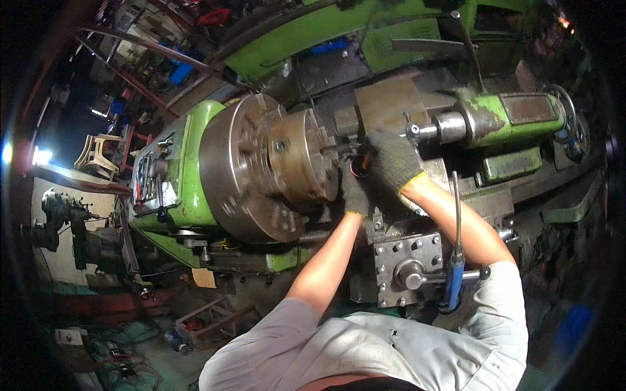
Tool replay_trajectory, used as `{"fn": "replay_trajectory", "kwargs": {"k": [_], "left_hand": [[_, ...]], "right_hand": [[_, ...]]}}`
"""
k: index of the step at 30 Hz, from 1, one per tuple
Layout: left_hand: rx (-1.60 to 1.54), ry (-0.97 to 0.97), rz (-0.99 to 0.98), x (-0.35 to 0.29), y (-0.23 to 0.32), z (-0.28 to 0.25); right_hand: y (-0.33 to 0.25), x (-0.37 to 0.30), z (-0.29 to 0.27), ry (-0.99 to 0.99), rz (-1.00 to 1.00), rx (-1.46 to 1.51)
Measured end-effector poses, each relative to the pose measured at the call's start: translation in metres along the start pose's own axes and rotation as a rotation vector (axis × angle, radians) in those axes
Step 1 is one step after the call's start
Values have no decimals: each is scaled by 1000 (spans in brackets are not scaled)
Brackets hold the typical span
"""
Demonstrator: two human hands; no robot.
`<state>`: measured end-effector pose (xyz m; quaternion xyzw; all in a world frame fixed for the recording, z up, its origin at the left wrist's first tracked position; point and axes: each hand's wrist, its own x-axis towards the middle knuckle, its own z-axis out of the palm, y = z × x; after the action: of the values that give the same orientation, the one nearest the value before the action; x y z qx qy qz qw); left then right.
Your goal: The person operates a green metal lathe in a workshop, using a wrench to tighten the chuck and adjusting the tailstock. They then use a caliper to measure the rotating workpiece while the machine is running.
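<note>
Both my hands wear dark knit gloves and are close together at a lathe, between the spindle end and the tailstock. My right hand (396, 159) is curled, its back toward me, around a dark, round-ended tool with an orange-red ring (360, 165). Lower and to the left, my left hand (355, 195) is against the underside of that tool; its fingers are hidden. On the left, a large steel chuck (225, 169) carries a thick brownish metal ring (297, 156) whose face is close to my left hand. A steel tailstock spindle (450, 126) extends toward my right hand.
The green tailstock (521, 117) has a handwheel (567, 114) at its far end. Nearer me are a square bolted tool post (407, 270) and a blue-handled air gun (455, 280). Tools lie on the green headstock (195, 156). A flat plate (389, 104) lies behind my hands.
</note>
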<state>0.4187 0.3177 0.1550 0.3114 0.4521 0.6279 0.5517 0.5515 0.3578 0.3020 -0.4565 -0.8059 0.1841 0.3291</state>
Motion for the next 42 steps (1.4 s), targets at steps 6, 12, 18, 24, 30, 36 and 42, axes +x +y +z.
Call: {"fn": "replay_trajectory", "kwargs": {"k": [6,12,18,24,30,36,42], "left_hand": [[296,35,217,12,-11,-7],[311,-44,238,6,-15,-6],[15,0,127,1,3,0],[-394,62,-107,2,-5,11],[-657,-52,-216,-2,15,25],[-741,-265,-108,17,-23,-4],[-82,-46,52,10,-21,2]], "right_hand": [[1,8,-13,6,-65,8],[8,15,6,-191,-51,-5],[4,15,-16,-235,113,22],[2,16,-1,-123,-92,16],[29,19,13,-182,22,-167],[18,26,15,-255,-10,-154],[17,21,3,-235,34,-170]]}}
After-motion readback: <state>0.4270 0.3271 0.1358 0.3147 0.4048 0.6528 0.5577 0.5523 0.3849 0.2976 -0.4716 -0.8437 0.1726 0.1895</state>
